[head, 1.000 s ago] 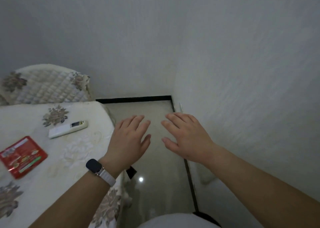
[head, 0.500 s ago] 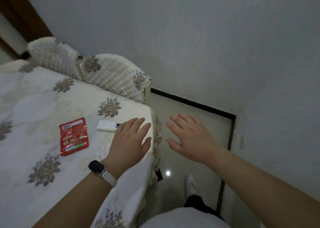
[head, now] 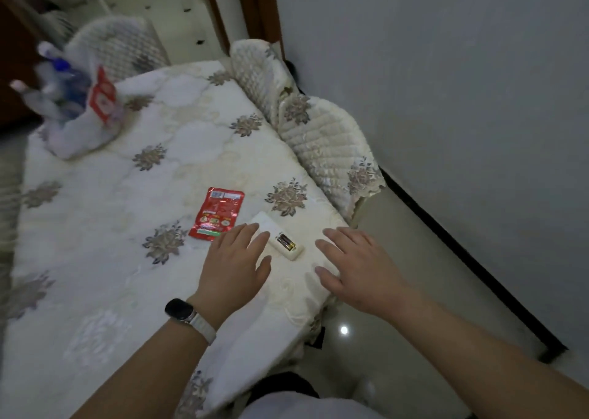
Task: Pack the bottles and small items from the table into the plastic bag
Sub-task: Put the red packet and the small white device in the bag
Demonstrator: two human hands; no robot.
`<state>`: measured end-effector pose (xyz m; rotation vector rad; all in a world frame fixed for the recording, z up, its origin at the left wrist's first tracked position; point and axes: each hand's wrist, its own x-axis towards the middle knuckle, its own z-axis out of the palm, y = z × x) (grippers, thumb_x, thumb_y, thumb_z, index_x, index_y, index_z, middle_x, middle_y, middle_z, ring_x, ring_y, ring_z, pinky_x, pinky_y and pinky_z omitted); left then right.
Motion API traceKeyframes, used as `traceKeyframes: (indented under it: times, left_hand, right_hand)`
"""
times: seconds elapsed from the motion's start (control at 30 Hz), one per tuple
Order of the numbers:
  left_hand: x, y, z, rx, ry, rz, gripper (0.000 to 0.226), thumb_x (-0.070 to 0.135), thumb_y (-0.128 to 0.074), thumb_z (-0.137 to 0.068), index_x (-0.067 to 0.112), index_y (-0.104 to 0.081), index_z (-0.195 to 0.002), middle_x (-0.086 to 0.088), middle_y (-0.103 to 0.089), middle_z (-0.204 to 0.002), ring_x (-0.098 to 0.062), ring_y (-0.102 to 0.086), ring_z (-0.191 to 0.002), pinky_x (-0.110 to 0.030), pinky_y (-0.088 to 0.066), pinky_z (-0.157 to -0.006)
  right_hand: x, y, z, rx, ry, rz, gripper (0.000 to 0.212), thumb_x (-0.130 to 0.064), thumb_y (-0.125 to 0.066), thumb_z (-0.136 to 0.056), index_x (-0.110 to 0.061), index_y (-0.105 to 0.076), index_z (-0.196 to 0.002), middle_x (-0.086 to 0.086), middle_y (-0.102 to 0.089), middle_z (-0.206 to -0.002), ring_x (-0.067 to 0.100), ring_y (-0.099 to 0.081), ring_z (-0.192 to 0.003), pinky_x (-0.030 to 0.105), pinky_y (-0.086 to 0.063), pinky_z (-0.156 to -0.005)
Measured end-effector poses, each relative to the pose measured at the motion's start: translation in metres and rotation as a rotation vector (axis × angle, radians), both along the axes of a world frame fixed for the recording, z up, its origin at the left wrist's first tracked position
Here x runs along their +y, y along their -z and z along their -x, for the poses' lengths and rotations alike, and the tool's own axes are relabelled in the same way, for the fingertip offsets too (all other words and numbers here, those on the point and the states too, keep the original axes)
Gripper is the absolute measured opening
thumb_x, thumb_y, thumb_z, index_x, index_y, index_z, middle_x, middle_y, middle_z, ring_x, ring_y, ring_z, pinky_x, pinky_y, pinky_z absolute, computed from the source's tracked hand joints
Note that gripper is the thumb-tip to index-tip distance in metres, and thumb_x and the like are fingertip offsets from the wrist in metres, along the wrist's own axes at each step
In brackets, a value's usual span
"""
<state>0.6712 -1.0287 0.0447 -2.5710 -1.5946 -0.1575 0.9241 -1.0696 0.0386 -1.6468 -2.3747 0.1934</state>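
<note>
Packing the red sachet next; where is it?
In the head view the red sachet lies flat on the tablecloth, just beyond the left hand and left of the white remote.

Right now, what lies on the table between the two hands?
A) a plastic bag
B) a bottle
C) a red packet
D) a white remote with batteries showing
D: the white remote, batteries exposed, lies between the left hand and the right hand; the red packet lies farther out, past the left hand.
</note>
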Motion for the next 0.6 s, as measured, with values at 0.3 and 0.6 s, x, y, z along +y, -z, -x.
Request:
traceKeyframes:
  times: [0.3,0.6]
  left_hand:
    - [0.059,0.073,0.082,-0.121,-0.356,0.234,0.043,0.033,-0.069,-0.083,0.015,-0.063,-0.121,-0.01,-0.064,-0.124,-0.032,-0.058,-0.112,-0.047,-0.049,-0.088]
    - [0.144,0.135,0.135,-0.401,-0.611,0.345,0.055,0.051,-0.053,-0.09,0.011,-0.052,-0.127,-0.012,-0.057,-0.122,-0.031,-0.053,-0.11,-0.046,-0.048,-0.09]
  right_hand:
    - [0.077,0.044,0.058,-0.04,-0.027,0.212,0.049,-0.049,-0.044,-0.084,-0.019,-0.063,-0.118,0.003,-0.062,-0.123,0.025,-0.059,-0.111,0.04,-0.05,-0.085]
    - [0.132,0.096,0.098,-0.167,0.061,0.455,0.054,-0.051,-0.047,-0.089,-0.021,-0.045,-0.134,-0.002,-0.05,-0.123,0.022,-0.052,-0.105,0.037,-0.049,-0.079]
